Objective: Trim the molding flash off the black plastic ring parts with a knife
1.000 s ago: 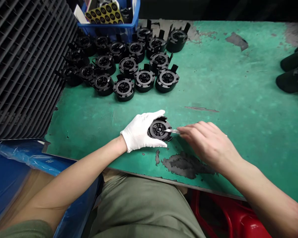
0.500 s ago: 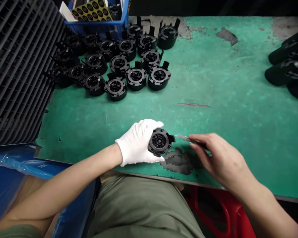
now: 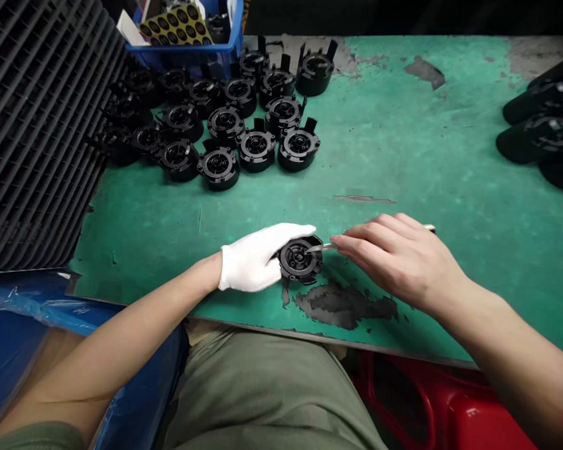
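Note:
My left hand (image 3: 258, 256), in a white glove, is closed around the left side of a round black plastic housing (image 3: 298, 265). The housing's ribbed, ringed face points up towards me, just above the table. My bare right hand (image 3: 398, 256) grips a slim craft knife (image 3: 323, 247) between thumb and fingers. Its silver tip reaches over the face of the housing, close to the centre; whether it touches cannot be made out. The handle's pale far end sticks out beyond my knuckles, and my fingers hide the rest of it.
Several similar black housings (image 3: 218, 164) stand grouped at the back left. Behind them is a blue bin (image 3: 187, 55) holding a gold sticker sheet. Stacked black trays (image 3: 37, 137) line the left side. Black cylinders (image 3: 530, 139) lie at the right on the green table (image 3: 403, 162).
My right hand has moved up and turned over, bringing the knife tip from beside the housing onto its face. My left hand has shifted its grip and turned the housing, so its tab points differently.

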